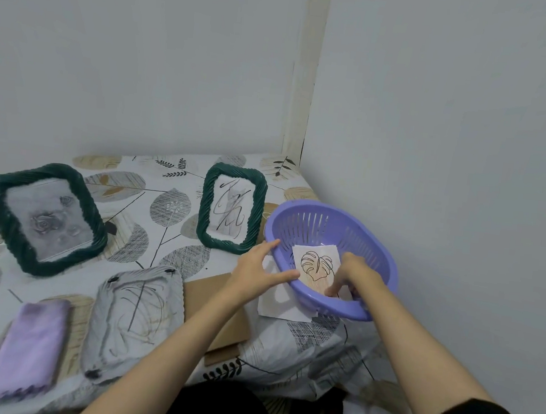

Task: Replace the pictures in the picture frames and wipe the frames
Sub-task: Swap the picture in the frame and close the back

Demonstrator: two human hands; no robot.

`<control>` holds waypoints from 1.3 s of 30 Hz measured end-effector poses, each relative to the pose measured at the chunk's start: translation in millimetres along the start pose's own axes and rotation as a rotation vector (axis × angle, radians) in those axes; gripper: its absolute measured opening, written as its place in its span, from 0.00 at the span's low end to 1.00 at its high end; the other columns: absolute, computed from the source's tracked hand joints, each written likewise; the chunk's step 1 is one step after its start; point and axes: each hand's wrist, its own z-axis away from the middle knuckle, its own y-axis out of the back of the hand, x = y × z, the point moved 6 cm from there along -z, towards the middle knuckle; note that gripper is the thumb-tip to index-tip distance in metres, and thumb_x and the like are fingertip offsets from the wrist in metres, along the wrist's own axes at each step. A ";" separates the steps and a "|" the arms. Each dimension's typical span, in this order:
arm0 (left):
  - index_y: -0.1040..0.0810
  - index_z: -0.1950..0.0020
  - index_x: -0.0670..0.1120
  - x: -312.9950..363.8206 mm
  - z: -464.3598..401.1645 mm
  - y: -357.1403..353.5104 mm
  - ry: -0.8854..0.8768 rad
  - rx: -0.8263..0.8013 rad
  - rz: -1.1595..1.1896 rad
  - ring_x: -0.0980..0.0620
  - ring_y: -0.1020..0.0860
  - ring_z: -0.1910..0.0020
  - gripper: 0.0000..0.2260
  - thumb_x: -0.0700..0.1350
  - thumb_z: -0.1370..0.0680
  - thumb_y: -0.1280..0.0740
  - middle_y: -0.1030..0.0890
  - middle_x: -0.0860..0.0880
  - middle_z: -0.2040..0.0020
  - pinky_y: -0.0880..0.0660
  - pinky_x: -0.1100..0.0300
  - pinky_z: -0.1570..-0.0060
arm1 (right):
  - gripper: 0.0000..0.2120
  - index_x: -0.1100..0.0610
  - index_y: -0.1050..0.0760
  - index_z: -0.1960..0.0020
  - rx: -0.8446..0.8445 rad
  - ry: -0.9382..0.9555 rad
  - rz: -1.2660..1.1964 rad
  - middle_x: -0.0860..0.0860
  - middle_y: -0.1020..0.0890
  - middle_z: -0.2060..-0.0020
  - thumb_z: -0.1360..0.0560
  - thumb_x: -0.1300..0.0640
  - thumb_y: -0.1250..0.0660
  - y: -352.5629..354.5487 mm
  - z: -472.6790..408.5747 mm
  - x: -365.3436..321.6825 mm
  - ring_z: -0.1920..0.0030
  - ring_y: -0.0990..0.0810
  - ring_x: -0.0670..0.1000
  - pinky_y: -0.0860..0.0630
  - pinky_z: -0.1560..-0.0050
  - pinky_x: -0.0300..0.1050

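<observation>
A purple basket (379, 249) stands tilted at the table's right. Inside it lies a leaf picture (317, 264). My right hand (352, 273) reaches into the basket, fingers curled at the picture's lower edge; whether it holds the sheet I cannot tell. My left hand (258, 266) rests with straight fingers on the basket's near-left rim. Two dark green frames stand behind: one with a rose picture (42, 218), one with a line drawing (230, 207). A frame (136, 320) lies face down with a drawing visible through its clear back. A purple cloth (27, 349) lies at the front left.
The table (170, 202) has a leaf-patterned cover and fits into a wall corner. A brown cardboard piece (231, 324) lies under my left forearm. A white sheet (282, 305) sticks out under the basket. Crumpled cover and papers hang off the front right edge.
</observation>
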 end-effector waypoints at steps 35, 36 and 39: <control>0.37 0.32 0.58 -17.2 77.9 109.0 0.125 0.201 0.978 0.45 0.21 0.51 0.30 0.27 0.23 0.45 0.21 0.48 0.45 0.19 0.53 0.63 | 0.17 0.53 0.28 0.38 0.221 0.748 -0.814 0.57 0.31 0.35 0.27 0.61 0.33 -44.3 106.6 -132.3 0.43 0.24 0.56 0.23 0.44 0.51; 0.35 0.32 0.57 -24.5 83.0 118.8 0.123 0.209 0.949 0.45 0.21 0.51 0.29 0.27 0.24 0.45 0.21 0.48 0.45 0.18 0.54 0.64 | 0.18 0.54 0.27 0.39 0.173 0.736 -0.876 0.58 0.25 0.41 0.28 0.63 0.32 -51.3 106.7 -139.7 0.51 0.21 0.54 0.21 0.51 0.48; 0.32 0.33 0.53 -47.2 99.4 144.8 0.117 0.227 0.808 0.47 0.23 0.52 0.27 0.27 0.25 0.43 0.24 0.46 0.44 0.20 0.59 0.66 | 0.19 0.55 0.25 0.43 0.111 0.720 -0.893 0.54 0.22 0.56 0.31 0.68 0.31 -69.5 109.3 -161.6 0.61 0.23 0.51 0.23 0.57 0.46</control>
